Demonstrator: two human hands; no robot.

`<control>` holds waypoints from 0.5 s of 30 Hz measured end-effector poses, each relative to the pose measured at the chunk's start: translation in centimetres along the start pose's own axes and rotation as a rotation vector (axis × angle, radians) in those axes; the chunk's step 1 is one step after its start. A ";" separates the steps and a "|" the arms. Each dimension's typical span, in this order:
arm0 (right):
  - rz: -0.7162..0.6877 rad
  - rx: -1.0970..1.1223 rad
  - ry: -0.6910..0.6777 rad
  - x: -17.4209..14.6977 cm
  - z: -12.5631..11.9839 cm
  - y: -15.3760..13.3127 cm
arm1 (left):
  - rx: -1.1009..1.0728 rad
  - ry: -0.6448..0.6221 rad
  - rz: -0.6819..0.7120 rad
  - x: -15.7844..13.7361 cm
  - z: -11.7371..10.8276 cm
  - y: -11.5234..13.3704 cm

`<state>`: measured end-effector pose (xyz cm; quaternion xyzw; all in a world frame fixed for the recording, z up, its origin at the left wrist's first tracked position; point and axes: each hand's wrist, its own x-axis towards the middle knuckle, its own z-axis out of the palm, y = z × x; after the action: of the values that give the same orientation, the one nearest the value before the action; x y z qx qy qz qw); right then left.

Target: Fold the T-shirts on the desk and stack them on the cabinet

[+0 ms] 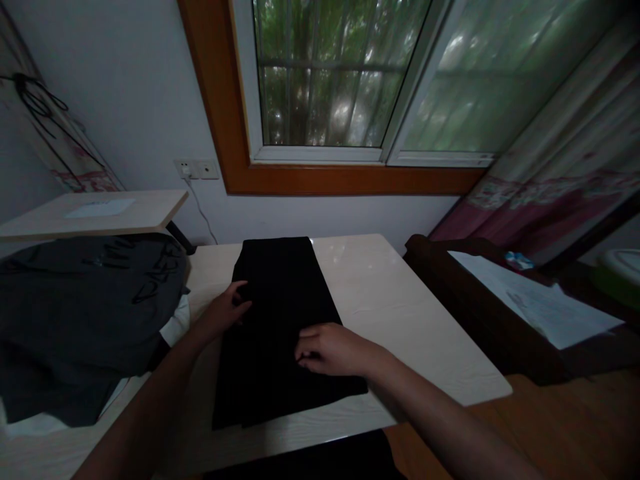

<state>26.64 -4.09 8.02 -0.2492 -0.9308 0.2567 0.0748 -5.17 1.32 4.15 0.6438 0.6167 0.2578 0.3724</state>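
Observation:
A black garment (283,287), perhaps trousers, lies folded into a long flat rectangle on the pale wood-grain table (420,320). At its left edge my left hand (233,310) is open, thumb and fingers apart, the fingertips just over the cloth. My right hand (333,350) rests on the right part of the garment, fingers curled in and closed on the dark fabric. How much cloth they pinch is hard to see, black on black. The lower end of the garment spreads wider, with a second layer showing at its lower left corner.
Left of the garment a pile of dark grey clothing with lettering (95,320) lies under a small raised wooden stand (95,210). A window (340,80) and a wall socket (196,169) are behind. To the right, a paper sheet (535,300) lies on a dark brown surface.

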 end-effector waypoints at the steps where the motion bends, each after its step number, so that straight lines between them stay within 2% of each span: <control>1: -0.037 -0.014 0.000 1.0 0.4 -0.2 | -0.008 0.025 0.006 0.7 -0.1 0.0; 4: -0.171 -0.027 0.002 3.9 1.1 -0.6 | -0.034 0.062 0.028 2.3 -0.3 -0.1; 8: -0.343 -0.049 -0.059 7.5 2.2 -1.0 | -0.067 0.016 0.046 3.3 -0.5 -0.3; 15: -0.419 -0.194 -0.143 10.9 4.4 -0.9 | -0.161 -0.038 0.094 3.2 -0.8 -0.7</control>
<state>15.64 -1.25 4.87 -0.0379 -0.9854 0.1620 0.0361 -5.91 4.58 3.68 0.6447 0.5559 0.3116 0.4221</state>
